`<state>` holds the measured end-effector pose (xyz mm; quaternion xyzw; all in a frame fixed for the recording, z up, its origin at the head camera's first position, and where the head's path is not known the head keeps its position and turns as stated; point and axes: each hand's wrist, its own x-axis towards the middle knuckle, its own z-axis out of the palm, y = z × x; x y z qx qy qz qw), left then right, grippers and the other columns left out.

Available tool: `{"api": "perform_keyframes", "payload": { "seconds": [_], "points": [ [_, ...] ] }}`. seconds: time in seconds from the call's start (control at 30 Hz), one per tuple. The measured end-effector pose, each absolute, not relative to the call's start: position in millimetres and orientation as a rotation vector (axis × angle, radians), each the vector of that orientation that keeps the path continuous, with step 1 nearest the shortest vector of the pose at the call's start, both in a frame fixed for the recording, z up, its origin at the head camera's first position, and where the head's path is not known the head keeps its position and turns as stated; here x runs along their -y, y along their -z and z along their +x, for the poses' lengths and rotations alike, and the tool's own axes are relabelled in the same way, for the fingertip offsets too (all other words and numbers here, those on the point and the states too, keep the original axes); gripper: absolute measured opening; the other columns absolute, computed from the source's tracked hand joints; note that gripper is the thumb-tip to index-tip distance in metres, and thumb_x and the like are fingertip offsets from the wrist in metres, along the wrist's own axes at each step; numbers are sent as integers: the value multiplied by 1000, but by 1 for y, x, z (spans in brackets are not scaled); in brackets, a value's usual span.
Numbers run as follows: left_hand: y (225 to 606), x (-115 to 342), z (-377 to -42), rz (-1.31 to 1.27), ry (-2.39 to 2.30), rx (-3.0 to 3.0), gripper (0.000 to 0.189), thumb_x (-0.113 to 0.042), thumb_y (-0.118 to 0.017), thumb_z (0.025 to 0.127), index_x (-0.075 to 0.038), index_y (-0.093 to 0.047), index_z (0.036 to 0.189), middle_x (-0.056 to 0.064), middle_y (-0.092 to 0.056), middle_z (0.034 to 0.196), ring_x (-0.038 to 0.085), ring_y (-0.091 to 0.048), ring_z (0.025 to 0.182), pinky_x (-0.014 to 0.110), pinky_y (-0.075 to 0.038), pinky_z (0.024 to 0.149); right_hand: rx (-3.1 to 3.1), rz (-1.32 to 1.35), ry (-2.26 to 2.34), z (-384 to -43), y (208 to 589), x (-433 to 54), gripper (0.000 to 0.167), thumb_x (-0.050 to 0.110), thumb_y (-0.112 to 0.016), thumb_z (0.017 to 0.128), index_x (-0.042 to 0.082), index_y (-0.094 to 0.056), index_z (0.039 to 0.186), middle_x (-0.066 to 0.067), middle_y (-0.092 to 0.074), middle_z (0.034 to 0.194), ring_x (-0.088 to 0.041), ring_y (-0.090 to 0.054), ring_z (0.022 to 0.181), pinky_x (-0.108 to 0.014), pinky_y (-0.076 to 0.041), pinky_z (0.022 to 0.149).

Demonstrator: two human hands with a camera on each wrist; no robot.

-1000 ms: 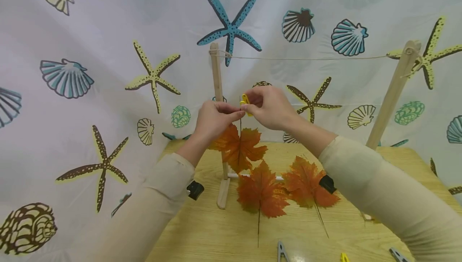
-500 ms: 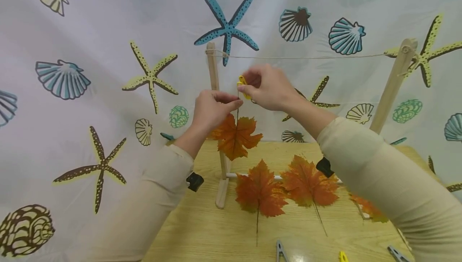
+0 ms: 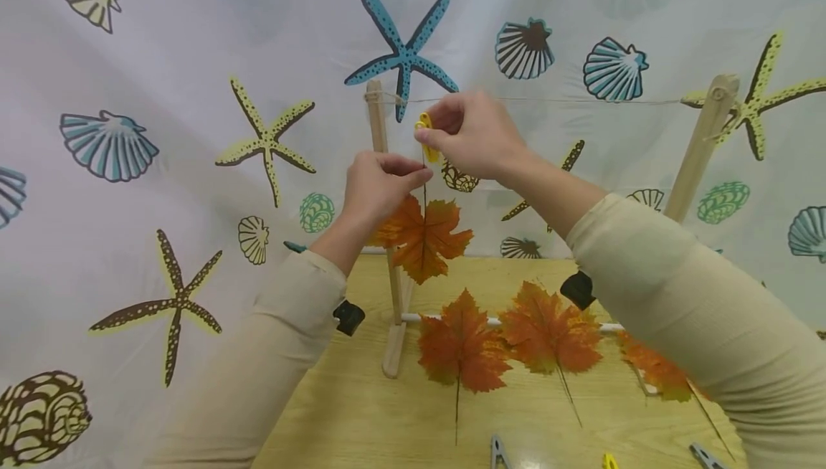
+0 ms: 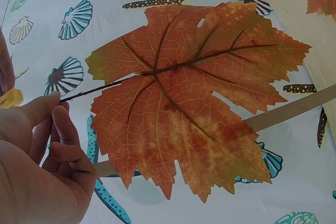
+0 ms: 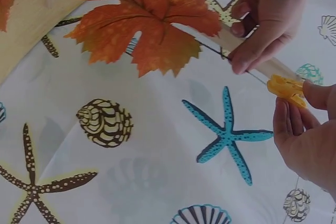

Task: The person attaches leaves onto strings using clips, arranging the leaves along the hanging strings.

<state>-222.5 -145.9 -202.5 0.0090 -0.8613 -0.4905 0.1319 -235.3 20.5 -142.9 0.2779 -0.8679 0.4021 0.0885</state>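
My left hand (image 3: 381, 186) pinches the thin dark stem of an orange artificial maple leaf (image 3: 429, 239) between thumb and fingertips. The leaf hangs below that hand, its whole blade spread out in the left wrist view. My right hand (image 3: 477, 135) holds a yellow clothespin (image 5: 283, 86) between thumb and fingers, just above the left fingertips. The stem's upper end runs up to the clothespin. Behind and slightly above the right hand stretches a thin string (image 3: 581, 101), partly hidden by that hand.
Wooden posts (image 3: 703, 146) carry the string at both ends, and a white rod (image 3: 413, 318) joins them low down. More maple leaves (image 3: 461, 343) lie on the wooden table (image 3: 342, 411). Grey clothespins (image 3: 497, 451) and another yellow one (image 3: 609, 460) lie at the front.
Both hands have risen toward the string, carrying the leaf and the yellow clothespin. The right hand has climbed further, so it now sits higher above the left.
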Motion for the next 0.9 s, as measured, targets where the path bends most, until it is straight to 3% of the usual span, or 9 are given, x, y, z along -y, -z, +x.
{"api": "perform_keyframes", "payload": {
  "seconds": [0.2, 0.53, 0.9],
  "points": [
    [192, 144, -225, 23, 1428, 2471, 24, -30, -74, 92, -12, -79, 106, 5, -76, 106, 20, -64, 92, 31, -56, 79, 2620, 741, -1203, -231, 122, -17, 33, 30, -67, 97, 8, -68, 122, -4, -71, 111, -16, -62, 102, -31, -51, 91],
    [184, 145, -228, 6, 1449, 2452, 24, -30, -75, 91, -12, -79, 106, 7, -76, 105, 20, -69, 77, 29, -57, 75, 2624, 635, -1266, -235, 101, -9, 33, 33, -67, 96, 11, -69, 120, -1, -69, 115, -11, -60, 109, -25, -49, 92],
    [175, 140, -226, 17, 1398, 2486, 23, -33, -75, 90, -13, -80, 103, 5, -77, 102, 20, -68, 80, 29, -56, 75, 2588, 626, -1318, -236, 90, -4, 28, 31, -66, 97, 12, -66, 117, -1, -62, 114, -14, -56, 106, -26, -50, 89]
  ]
}}
